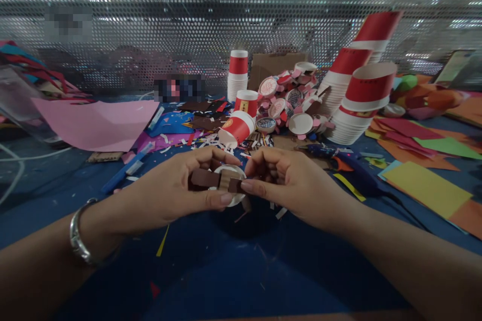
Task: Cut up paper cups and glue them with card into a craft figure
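Note:
A small white round paper-cup piece (237,201) is held over the table between my hands, its rim showing around brown paper pieces (225,179) that lie across it. My left hand (188,183) grips it from the left, thumb along the near rim and fingers curled behind. A dark brown strip (205,178) sticks out into that palm. With thumb and fingertips, my right hand (284,180) pinches a small dark brown paper tab (236,185) at the right side of the piece. Whether the tab is fixed to the piece I cannot tell.
Red and white paper cup stacks (348,100) stand at the back right, beside a heap of decorated cup bottoms (282,103). A blue glue gun (357,170) with a cord lies right, near coloured paper (429,185). Pink paper (98,123) and a blue-handled cutter (126,168) lie left.

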`<act>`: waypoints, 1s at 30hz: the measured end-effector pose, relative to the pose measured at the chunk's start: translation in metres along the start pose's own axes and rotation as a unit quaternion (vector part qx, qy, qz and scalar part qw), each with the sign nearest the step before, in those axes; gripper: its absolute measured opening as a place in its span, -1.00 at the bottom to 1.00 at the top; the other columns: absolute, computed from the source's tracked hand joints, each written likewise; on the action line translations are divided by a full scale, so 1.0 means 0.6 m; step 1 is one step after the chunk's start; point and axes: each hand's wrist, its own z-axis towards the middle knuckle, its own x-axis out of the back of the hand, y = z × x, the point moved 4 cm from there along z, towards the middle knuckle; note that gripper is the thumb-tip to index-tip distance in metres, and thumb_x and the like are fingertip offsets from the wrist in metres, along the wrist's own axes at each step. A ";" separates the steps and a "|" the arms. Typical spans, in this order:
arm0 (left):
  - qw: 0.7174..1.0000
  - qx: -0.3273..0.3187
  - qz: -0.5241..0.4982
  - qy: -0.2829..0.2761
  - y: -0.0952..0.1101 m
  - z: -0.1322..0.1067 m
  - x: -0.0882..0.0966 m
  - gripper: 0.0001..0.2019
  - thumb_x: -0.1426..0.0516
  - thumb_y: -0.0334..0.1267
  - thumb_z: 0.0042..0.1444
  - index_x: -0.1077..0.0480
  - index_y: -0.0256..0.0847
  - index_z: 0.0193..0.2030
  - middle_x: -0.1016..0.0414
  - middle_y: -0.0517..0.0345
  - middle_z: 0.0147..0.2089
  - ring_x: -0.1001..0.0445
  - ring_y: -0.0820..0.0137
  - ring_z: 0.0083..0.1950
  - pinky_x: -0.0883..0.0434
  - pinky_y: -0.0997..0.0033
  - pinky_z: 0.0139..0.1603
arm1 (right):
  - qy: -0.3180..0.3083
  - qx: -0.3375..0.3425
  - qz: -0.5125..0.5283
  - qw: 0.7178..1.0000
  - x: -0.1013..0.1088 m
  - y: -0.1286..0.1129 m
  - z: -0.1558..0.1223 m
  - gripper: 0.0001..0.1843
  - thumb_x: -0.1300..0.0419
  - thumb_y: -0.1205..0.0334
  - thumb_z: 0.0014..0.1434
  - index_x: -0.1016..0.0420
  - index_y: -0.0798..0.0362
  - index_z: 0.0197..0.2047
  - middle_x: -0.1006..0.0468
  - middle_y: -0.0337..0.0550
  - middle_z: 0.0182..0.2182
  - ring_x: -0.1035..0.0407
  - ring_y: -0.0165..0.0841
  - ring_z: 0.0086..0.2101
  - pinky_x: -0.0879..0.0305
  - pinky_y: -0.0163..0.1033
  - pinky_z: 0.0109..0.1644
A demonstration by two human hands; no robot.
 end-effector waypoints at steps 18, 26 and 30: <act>0.973 0.012 -0.132 0.191 0.011 0.002 0.031 -0.64 -0.38 -0.31 0.09 -0.50 -0.12 0.04 -0.66 0.01 -0.01 -0.60 0.41 -0.36 -0.43 0.58 -0.57 | 0.128 0.082 -0.131 0.980 0.011 -0.020 -0.015 -0.81 -0.31 0.25 0.25 -0.47 0.01 -0.07 -0.52 -0.27 -0.21 -0.36 -0.48 -0.42 -0.34 -0.30 -0.37; 0.919 -0.071 -0.217 0.323 0.008 0.009 0.067 -0.74 -0.33 -0.53 0.03 -0.49 -0.24 -0.14 -0.60 0.12 -0.17 -0.57 0.45 -0.30 -0.56 0.49 -0.31 | 0.064 0.111 -0.199 0.972 -0.006 -0.018 -0.004 -0.93 -0.23 0.38 0.27 -0.52 0.06 -0.19 -0.49 -0.20 -0.28 -0.36 -0.41 -0.36 -0.31 -0.26 -0.28; 0.920 -0.066 -0.215 0.320 -0.002 0.012 0.068 -0.72 -0.35 -0.48 0.03 -0.49 -0.22 -0.13 -0.59 0.10 -0.15 -0.58 0.39 -0.21 -0.57 0.43 -0.22 | 0.015 0.137 -0.250 0.958 -0.029 -0.030 0.008 -0.91 -0.21 0.41 0.27 -0.53 0.08 -0.20 -0.50 -0.15 -0.27 -0.38 -0.34 -0.27 -0.30 -0.23 -0.19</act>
